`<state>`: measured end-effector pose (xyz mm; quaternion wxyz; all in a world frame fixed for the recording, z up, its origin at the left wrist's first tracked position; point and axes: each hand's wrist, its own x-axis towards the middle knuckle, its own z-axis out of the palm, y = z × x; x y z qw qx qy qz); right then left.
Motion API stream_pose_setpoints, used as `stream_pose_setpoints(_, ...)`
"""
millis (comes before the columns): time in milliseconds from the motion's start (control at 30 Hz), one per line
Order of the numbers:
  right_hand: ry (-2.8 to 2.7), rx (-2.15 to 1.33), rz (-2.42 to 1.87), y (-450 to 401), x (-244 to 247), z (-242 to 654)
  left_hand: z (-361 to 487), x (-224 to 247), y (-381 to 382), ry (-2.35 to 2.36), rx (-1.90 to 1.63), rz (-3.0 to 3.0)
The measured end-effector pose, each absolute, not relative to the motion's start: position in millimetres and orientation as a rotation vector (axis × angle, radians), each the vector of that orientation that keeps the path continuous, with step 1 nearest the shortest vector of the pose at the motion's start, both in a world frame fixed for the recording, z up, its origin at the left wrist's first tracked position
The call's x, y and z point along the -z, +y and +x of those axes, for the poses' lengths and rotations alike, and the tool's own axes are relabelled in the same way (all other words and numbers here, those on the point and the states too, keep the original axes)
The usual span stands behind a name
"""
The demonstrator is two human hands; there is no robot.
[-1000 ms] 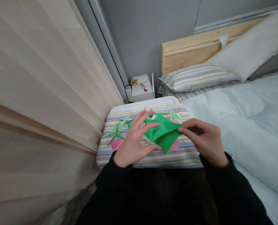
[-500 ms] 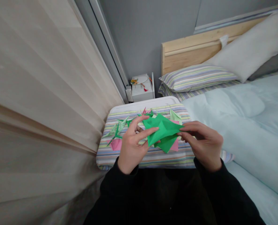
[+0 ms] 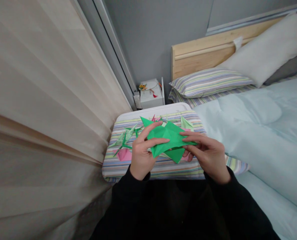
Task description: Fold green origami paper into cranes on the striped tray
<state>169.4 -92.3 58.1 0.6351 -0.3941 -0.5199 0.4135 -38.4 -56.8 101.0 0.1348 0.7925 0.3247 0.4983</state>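
Observation:
A partly folded sheet of green origami paper [image 3: 172, 135] is held between my two hands above a small cloth-covered table. My left hand [image 3: 145, 151] grips its left side, two fingers lying across the top face and the thumb hidden beneath. At the right corner, my right hand [image 3: 207, 150] pinches the paper between thumb and fingers. Under and around it on the striped cloth [image 3: 143, 170] lie folded paper pieces: a dark green one [image 3: 124, 142], a light green one [image 3: 130, 133], a pink one [image 3: 124, 154] and a pale green one [image 3: 186, 123].
Behind the table stands a white bedside cabinet [image 3: 150, 98] with small coloured items on top. A bed with a pale blue quilt [image 3: 250, 116] and a striped pillow [image 3: 210, 82] borders the right side. A beige curtain [image 3: 50, 100] hangs close on the left.
My right hand has moved left along the paper, its fingers now further over the top. A pointed flap has appeared at the paper's upper left, beyond my left fingers.

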Motion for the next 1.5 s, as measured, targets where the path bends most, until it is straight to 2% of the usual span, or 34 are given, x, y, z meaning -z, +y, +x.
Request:
stream_pose_setpoints(300, -1.07, -0.771, -0.949, -89.3, -62.6, 165.1, -40.0, -100.0, -58.2, 0.978, -1.526, 2.246)
stream_pose_setpoints(567, -1.078, -0.774, -0.924, -88.0, -59.0, 164.2, -36.9, -105.3, -63.1, 0.899, -1.549, 2.21)
stream_pose_setpoints(733, -1.145, -0.642, -0.965, -88.5, -66.1, 162.9, -32.8, -106.8, -67.1, 1.089, -1.604, 2.152)
stream_pose_setpoints(933, -1.054, -0.696, -0.935, -89.8, -75.6, 153.1, -27.2, -103.3, -67.8, 1.35, -1.732, 2.006)
stream_pose_setpoints(1300, -0.928, -0.716, -0.9, -87.9, -80.1, 141.3, -21.9, -95.7, -63.6, 1.3, -1.962, 1.876)
stream_pose_setpoints(1500, -1.041, -0.73, -0.879, -88.5, -74.6, 145.9, -23.4, -95.2, -62.8, 1.293, -1.977, 1.83)
